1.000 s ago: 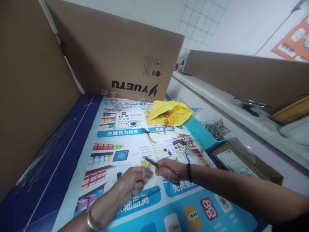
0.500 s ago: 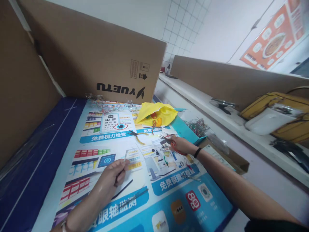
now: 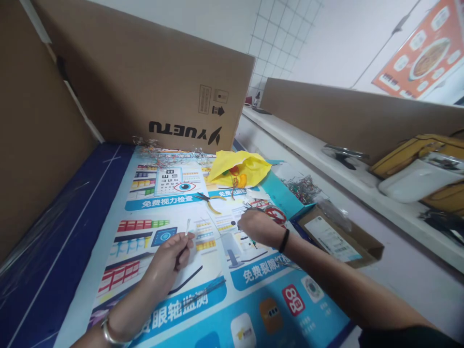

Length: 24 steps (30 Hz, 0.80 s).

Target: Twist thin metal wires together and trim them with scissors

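Note:
My left hand (image 3: 177, 249) is closed in a pinch on a short, thin, pale wire-like piece (image 3: 187, 226) that sticks up from the fingertips. My right hand (image 3: 255, 226) is low over the printed sheet, knuckles up; its fingers curl under and are mostly hidden, so what they touch does not show. Just beyond it lie scissors with red handles (image 3: 276, 216), no longer in the hand. Pliers with yellow handles (image 3: 213, 204) rest on the sheet between the hands and a yellow bag (image 3: 255, 162). Orange and red pieces (image 3: 239, 181) show at the bag's mouth.
Tangled wire pieces (image 3: 147, 143) lie by the upright cardboard (image 3: 145, 82) at the back. On the right stand a blue box (image 3: 281, 195) with more wire bits (image 3: 300, 188), then an open cardboard box (image 3: 375, 251). Thin dark wires (image 3: 205, 292) lie near the front.
My right hand has let go of the red-handled scissors and moved left and slightly toward me. My left hand keeps its pinch on the thin piece. The view has shifted slightly.

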### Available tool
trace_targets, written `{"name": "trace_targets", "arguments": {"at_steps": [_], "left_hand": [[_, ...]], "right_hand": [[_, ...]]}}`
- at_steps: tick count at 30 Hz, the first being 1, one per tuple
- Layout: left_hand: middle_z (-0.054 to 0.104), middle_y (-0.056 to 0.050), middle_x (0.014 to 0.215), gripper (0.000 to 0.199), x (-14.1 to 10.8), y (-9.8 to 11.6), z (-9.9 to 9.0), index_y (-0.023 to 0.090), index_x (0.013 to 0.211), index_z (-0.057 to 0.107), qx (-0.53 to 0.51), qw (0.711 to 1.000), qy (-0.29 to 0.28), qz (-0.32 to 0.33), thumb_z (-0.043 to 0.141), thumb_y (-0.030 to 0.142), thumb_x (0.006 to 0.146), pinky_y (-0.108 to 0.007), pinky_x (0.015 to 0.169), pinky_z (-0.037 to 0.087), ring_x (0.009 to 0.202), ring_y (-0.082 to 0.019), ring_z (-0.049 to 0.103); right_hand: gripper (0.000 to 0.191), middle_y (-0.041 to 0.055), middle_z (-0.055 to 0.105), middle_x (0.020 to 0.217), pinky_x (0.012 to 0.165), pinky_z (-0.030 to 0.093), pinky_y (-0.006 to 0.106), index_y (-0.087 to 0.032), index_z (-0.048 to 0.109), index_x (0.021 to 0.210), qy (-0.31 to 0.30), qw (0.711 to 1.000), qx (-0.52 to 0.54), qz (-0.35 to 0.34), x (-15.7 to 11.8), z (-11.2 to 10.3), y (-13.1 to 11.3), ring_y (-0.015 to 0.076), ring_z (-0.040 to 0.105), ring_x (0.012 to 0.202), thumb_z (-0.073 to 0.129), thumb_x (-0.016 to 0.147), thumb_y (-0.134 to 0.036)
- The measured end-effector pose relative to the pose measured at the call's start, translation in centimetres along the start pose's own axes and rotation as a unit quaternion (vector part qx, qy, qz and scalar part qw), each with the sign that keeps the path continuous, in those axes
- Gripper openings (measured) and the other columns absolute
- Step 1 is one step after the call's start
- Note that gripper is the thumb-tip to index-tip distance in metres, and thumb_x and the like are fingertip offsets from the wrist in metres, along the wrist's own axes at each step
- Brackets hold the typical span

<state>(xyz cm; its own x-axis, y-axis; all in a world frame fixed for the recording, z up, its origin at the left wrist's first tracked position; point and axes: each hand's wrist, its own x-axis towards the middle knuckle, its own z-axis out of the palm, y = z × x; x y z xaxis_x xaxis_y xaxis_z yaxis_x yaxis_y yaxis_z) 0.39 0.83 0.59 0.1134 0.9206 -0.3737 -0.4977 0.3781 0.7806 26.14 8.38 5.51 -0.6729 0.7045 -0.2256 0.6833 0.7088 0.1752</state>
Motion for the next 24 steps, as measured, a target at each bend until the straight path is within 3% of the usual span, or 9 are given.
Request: {"name": "trace_targets", "arguments": {"at_steps": [3, 12, 15, 18, 21, 24], "left_hand": [[0.05, 0.004, 0.062, 0.03, 0.0, -0.1, 0.0, 0.012, 0.087, 0.056, 0.009, 1.0, -0.003, 0.001, 0.065, 0.035, 0.069, -0.018, 0.039, 0.012, 0.038, 0.0, 0.026], [0.051, 0.004, 0.06, 0.029, 0.2, -0.2, 0.0, 0.012, 0.086, 0.057, 0.008, 1.0, 0.006, 0.014, 0.064, 0.035, 0.07, -0.017, 0.039, 0.014, 0.039, -0.001, 0.029], [0.05, 0.004, 0.058, 0.027, 0.5, -0.6, -0.2, 0.013, 0.085, 0.057, 0.009, 1.0, 0.0, 0.028, 0.061, 0.037, 0.073, -0.017, 0.04, 0.015, 0.039, -0.001, 0.029], [0.049, 0.004, 0.057, 0.025, 0.6, -0.8, -0.2, 0.013, 0.083, 0.057, 0.002, 0.999, -0.007, 0.047, 0.06, 0.037, 0.075, -0.017, 0.041, 0.018, 0.041, -0.002, 0.03], [0.047, 0.004, 0.055, 0.024, 0.5, -0.8, -0.2, 0.013, 0.081, 0.057, -0.004, 0.998, -0.003, 0.058, 0.059, 0.036, 0.075, -0.016, 0.041, 0.019, 0.041, -0.002, 0.03], [0.046, 0.004, 0.053, 0.022, 0.4, -0.7, -0.2, 0.013, 0.08, 0.057, 0.003, 0.998, 0.009, 0.064, 0.057, 0.034, 0.076, -0.016, 0.041, 0.019, 0.041, -0.002, 0.03]], "right_hand": [[0.012, 0.0104, 0.06, 0.082, 0.069, 0.036, 0.032, -0.012, 0.057, 0.082, 0.02, 0.992, -0.059, -0.11, 1.5, -0.3, -2.1, 0.0213, 0.051, 0.08, 0.045, 0.083, -0.012], [0.018, 0.0104, 0.059, 0.076, 0.064, 0.034, 0.033, -0.01, 0.056, 0.077, 0.009, 0.974, -0.1, -0.203, 2.7, 0.1, -2.9, 0.0186, 0.051, 0.073, 0.039, 0.082, -0.005], [0.014, 0.0119, 0.062, 0.08, 0.064, 0.036, 0.032, -0.01, 0.058, 0.08, -0.021, 0.985, -0.065, -0.156, 2.0, 0.3, -3.3, 0.0203, 0.054, 0.075, 0.045, 0.077, -0.011], [0.019, 0.0124, 0.064, 0.085, 0.061, 0.038, 0.03, -0.012, 0.061, 0.084, -0.048, 0.998, 0.002, -0.027, 2.4, -0.2, -3.9, 0.0221, 0.057, 0.076, 0.048, 0.072, -0.019], [0.024, 0.0102, 0.065, 0.089, 0.06, 0.039, 0.028, -0.015, 0.062, 0.088, -0.049, 0.994, 0.059, 0.079, 4.4, -0.9, -4.5, 0.0218, 0.06, 0.078, 0.045, 0.073, -0.022], [0.026, 0.0093, 0.066, 0.088, 0.06, 0.04, 0.026, -0.016, 0.063, 0.088, -0.054, 0.991, 0.07, 0.101, 7.0, -1.5, -4.6, 0.0215, 0.061, 0.08, 0.044, 0.073, -0.024]]}}
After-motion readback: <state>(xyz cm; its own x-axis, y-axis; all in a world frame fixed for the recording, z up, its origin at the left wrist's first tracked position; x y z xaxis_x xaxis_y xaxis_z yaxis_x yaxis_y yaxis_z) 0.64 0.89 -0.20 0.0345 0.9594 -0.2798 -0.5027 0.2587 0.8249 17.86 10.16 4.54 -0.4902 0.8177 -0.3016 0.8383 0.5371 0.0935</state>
